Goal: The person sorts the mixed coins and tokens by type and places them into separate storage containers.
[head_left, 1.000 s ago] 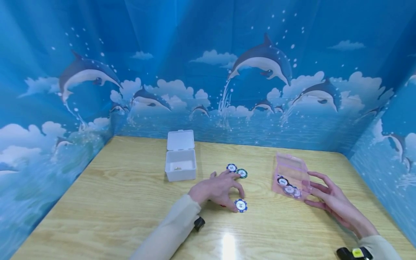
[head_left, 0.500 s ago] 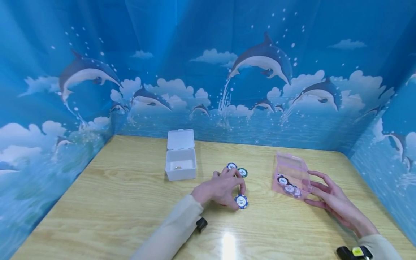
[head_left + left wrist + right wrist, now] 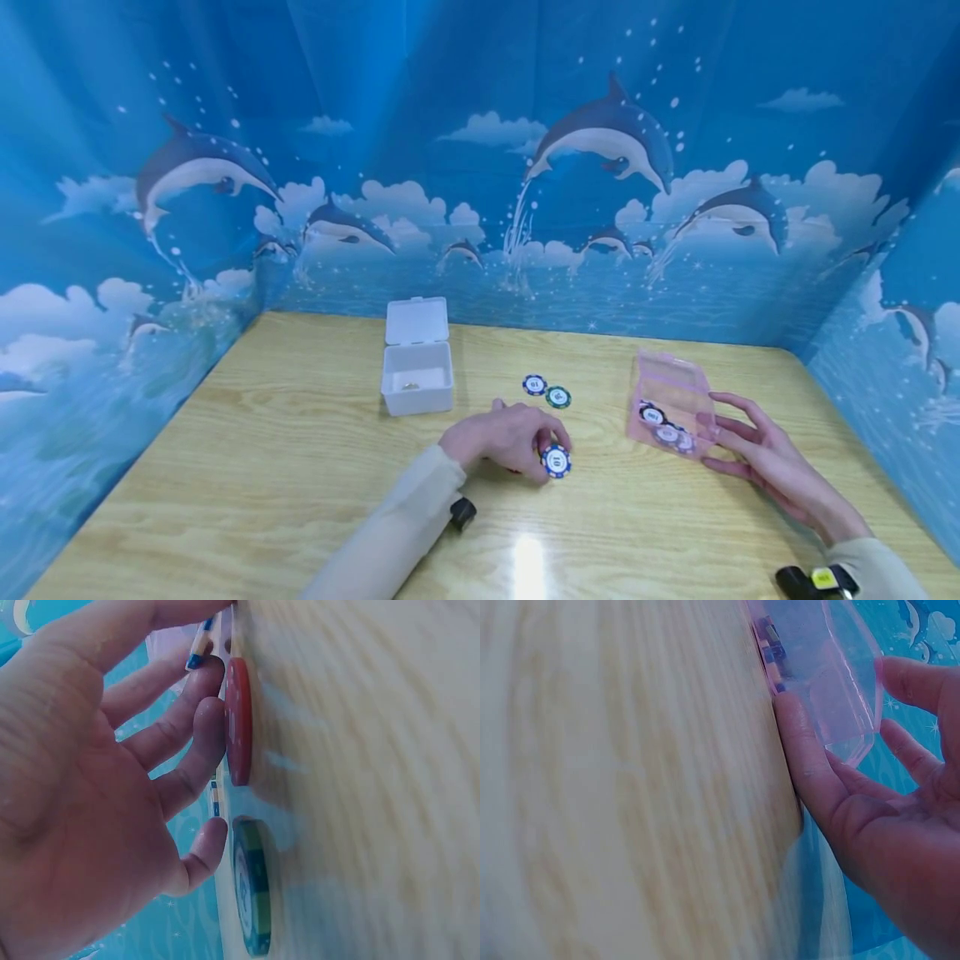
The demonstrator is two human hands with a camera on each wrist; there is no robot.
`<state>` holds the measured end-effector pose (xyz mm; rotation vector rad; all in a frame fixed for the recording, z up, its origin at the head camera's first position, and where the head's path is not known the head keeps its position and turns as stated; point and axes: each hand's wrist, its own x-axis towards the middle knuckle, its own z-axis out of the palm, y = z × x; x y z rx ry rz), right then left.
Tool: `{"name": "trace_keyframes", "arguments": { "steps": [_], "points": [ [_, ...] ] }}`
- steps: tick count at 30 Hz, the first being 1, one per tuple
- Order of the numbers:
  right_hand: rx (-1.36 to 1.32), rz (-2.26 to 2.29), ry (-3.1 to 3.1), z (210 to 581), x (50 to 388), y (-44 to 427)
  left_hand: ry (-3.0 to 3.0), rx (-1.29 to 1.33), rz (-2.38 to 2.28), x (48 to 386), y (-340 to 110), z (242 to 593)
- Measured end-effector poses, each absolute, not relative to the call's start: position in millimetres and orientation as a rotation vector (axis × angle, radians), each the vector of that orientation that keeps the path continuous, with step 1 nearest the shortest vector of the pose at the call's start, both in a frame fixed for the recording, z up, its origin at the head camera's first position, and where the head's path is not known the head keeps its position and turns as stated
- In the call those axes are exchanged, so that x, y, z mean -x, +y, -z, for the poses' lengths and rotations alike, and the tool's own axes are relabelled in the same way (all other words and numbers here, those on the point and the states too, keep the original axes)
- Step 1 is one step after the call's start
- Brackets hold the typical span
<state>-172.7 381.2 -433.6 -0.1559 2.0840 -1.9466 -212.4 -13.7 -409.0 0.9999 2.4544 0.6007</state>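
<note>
A blue-and-white chip marked 10 point(image 3: 556, 461) is pinched between the thumb and a finger of my left hand point(image 3: 513, 440), low over the table. In the left wrist view, a red chip point(image 3: 238, 721) and a green chip point(image 3: 252, 888) lie on the table under that hand point(image 3: 97, 780), whose other fingers are bent. My right hand point(image 3: 780, 471) touches the right side of a pink clear box point(image 3: 637, 429) with its lid up. Several chips point(image 3: 652, 415) lie inside. From the right wrist, this hand's point(image 3: 900, 802) fingers and thumb are at the box point(image 3: 840, 712) edge.
A white box point(image 3: 417, 403) with its lid raised stands left of centre, a small gold-coloured item point(image 3: 410, 386) inside. Another blue chip point(image 3: 535, 385) and a green chip point(image 3: 558, 397) lie beyond my left hand. A dolphin-printed curtain point(image 3: 480, 275) hangs behind the table.
The blue chip at my left thumb has shifted slightly away from me, and that hand's fingers have drawn back from the two far chips. My right hand stays at the pink box.
</note>
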Motion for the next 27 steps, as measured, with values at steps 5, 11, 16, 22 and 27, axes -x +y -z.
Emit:
{"name": "trace_keyframes", "arguments": {
  "steps": [5,11,16,22,27],
  "points": [
    [0.164,1.949,2.085,433.4,172.7,381.3,2.435,-1.011,-0.608,213.5,-14.4,408.5],
    [0.179,1.955,2.078,434.1,172.3,381.6,2.439,-1.014,-0.599,212.8,-14.7,408.3],
    [0.158,1.945,2.081,433.6,172.7,381.5,2.452,-1.018,-0.581,213.1,-14.7,408.8],
    [0.15,1.945,2.088,433.4,173.4,381.3,2.469,-1.01,-0.574,212.6,-14.7,408.6],
    [0.161,1.948,2.081,434.2,173.1,381.9,2.475,-1.008,-0.611,213.3,-15.4,409.2]
  ]
}}
